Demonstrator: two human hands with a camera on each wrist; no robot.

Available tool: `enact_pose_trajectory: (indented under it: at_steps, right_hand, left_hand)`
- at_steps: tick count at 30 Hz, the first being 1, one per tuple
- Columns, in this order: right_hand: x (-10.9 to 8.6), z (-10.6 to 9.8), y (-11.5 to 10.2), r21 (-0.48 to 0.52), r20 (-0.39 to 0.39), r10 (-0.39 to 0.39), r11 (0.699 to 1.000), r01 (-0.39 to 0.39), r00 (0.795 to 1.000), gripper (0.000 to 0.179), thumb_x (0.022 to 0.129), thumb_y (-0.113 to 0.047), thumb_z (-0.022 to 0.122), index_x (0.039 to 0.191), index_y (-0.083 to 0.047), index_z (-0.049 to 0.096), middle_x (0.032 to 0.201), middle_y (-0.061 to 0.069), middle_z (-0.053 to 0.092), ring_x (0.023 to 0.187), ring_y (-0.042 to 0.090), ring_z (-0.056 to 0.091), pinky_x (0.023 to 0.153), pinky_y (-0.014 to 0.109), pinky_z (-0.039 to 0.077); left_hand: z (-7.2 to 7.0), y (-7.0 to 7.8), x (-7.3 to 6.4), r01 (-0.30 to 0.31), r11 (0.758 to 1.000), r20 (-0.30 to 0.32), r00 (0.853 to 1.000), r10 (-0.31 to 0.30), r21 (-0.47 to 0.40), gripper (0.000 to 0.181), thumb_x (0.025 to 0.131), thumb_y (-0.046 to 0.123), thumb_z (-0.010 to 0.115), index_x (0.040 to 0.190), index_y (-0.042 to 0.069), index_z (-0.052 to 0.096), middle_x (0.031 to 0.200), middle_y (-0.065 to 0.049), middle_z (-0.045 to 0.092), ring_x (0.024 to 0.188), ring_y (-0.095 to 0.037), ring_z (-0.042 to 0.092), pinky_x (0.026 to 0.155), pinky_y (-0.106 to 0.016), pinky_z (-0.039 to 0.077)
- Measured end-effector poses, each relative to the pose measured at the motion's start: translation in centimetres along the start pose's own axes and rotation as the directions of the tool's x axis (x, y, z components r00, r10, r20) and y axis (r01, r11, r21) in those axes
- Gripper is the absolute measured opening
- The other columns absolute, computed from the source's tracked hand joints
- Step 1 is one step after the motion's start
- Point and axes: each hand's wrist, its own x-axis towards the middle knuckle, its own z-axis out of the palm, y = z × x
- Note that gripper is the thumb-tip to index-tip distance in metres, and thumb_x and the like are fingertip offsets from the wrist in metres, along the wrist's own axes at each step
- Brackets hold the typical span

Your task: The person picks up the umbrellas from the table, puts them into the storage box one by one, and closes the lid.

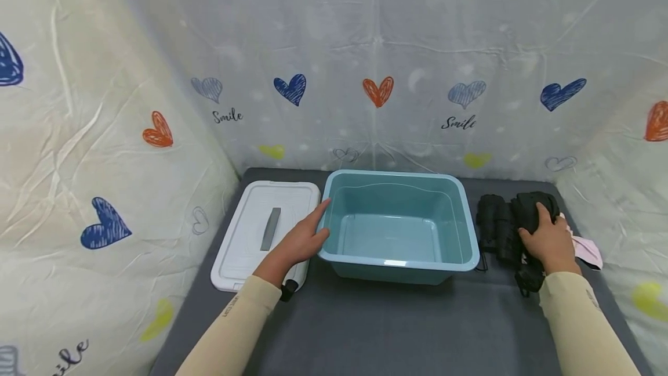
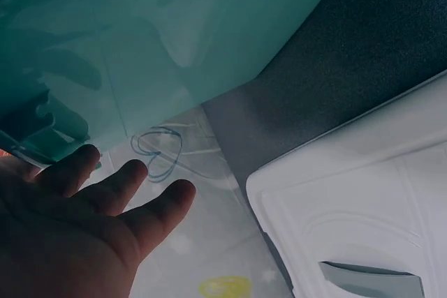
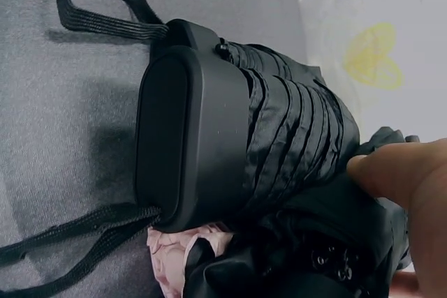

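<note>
A light blue plastic bin [image 1: 396, 264] stands upright on the table, its inside bare. My left hand [image 1: 301, 242] is at its left rim with the fingers extended; in the left wrist view the left hand [image 2: 77, 221] has relaxed fingers just below the bin's edge [image 2: 230, 54]. On the right, my right hand [image 1: 553, 242] rests over a black fabric bundle [image 1: 526, 210], thumb and index finger spread across it. The right wrist view shows the thumb [image 3: 391, 172] touching the black fabric. Beside it lie black folded umbrellas [image 1: 494, 225] with wrist straps [image 3: 112, 29].
A white lid [image 1: 245, 237] with a grey handle [image 1: 270, 229] lies flat left of the bin. Pink cloth [image 1: 587, 250] sticks out beside the right hand. Curtains printed with hearts [image 1: 378, 91] enclose the back and sides of the grey table [image 1: 407, 329].
</note>
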Motion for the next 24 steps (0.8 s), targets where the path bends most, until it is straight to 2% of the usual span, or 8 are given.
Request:
enact_pose_trajectory:
  at_steps: [9, 14, 19, 24]
  right_hand:
    - [0.1, -0.1, -0.6, 0.043, -0.025, 0.035, 0.998, -0.034, 0.999, 0.087, 0.089, -0.028, 0.056, 0.154, -0.004, 0.004, 0.141, 0.049, 0.013, 0.122, 0.067, 0.025, 0.096, 0.073, 0.029]
    - [-0.1, -0.5, -0.8, 0.086, -0.028, 0.058, 0.995, -0.055, 0.998, 0.086, 0.089, -0.026, 0.056, 0.155, -0.004, 0.004, 0.142, 0.049, 0.012, 0.124, 0.068, 0.023, 0.095, 0.074, 0.029]
    - [-0.4, -0.9, -1.1, 0.100, -0.050, 0.008, 0.995, -0.003, 0.999, 0.086, 0.090, -0.025, 0.056, 0.155, -0.005, 0.005, 0.140, 0.049, 0.014, 0.120, 0.068, 0.024, 0.094, 0.073, 0.029]
    - [-0.9, -1.5, -2.0, 0.111, -0.084, -0.041, 0.993, 0.050, 0.996, 0.086, 0.090, -0.026, 0.057, 0.156, -0.007, 0.005, 0.139, 0.049, 0.015, 0.118, 0.068, 0.026, 0.091, 0.073, 0.030]
  left_hand:
    - [0.4, 0.3, -0.9, 0.019, 1.000, -0.056, 0.998, -0.020, -0.019, 0.065, 0.095, 0.018, 0.038, 0.156, 0.026, 0.017, 0.160, -0.005, 0.026, 0.142, -0.029, 0.034, 0.107, -0.054, 0.035]
    - [0.4, 0.4, -0.9, 0.010, 1.000, -0.057, 0.998, -0.012, -0.029, 0.065, 0.095, 0.018, 0.037, 0.156, 0.026, 0.017, 0.160, -0.005, 0.025, 0.142, -0.028, 0.033, 0.108, -0.054, 0.034]
    - [0.4, 0.1, -0.9, 0.021, 0.998, -0.048, 0.999, -0.024, -0.066, 0.065, 0.095, 0.019, 0.037, 0.156, 0.028, 0.016, 0.160, -0.005, 0.024, 0.141, -0.029, 0.035, 0.108, -0.055, 0.034]
    - [0.6, -0.5, -0.9, 0.049, 0.983, -0.008, 0.999, -0.051, -0.178, 0.067, 0.095, 0.019, 0.036, 0.155, 0.035, 0.012, 0.161, -0.004, 0.020, 0.141, -0.030, 0.034, 0.107, -0.056, 0.033]
